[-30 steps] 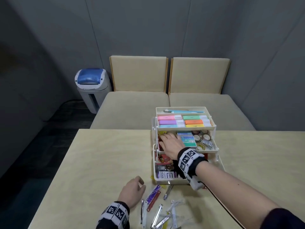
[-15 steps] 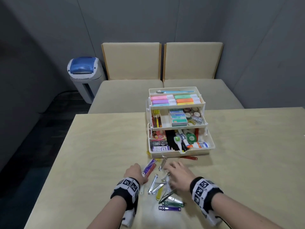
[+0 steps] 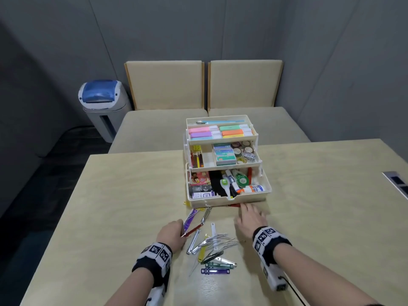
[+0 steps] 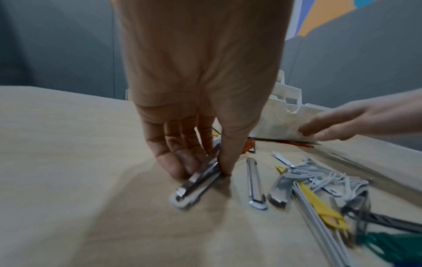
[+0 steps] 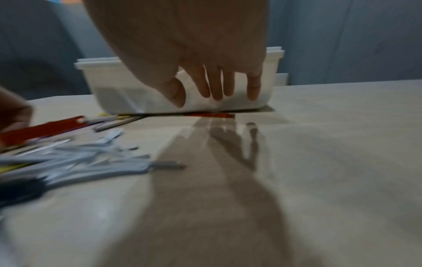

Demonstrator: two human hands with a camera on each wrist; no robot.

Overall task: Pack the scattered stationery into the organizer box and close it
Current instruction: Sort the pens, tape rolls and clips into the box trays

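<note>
The cream organizer box stands open in three stepped tiers, filled with highlighters, staple boxes, tape rolls and glue. In front of it lies a scattered pile of metal and coloured paper fasteners. My left hand is at the pile's left edge and, in the left wrist view, pinches a bundle of silver fastener strips against the table. My right hand has straight fingers close to the box's front wall, above a red strip that pokes out from under the box. It holds nothing.
The box sits near the far edge of the pale wooden table. Beyond it are two beige seats and a bin with a blue lid. A grey socket panel is set into the table at the right.
My right hand left the box's middle tray, passed over the fastener pile, then moved right and forward to the box's front. The left hand stayed at the pile. The view tilted down.
</note>
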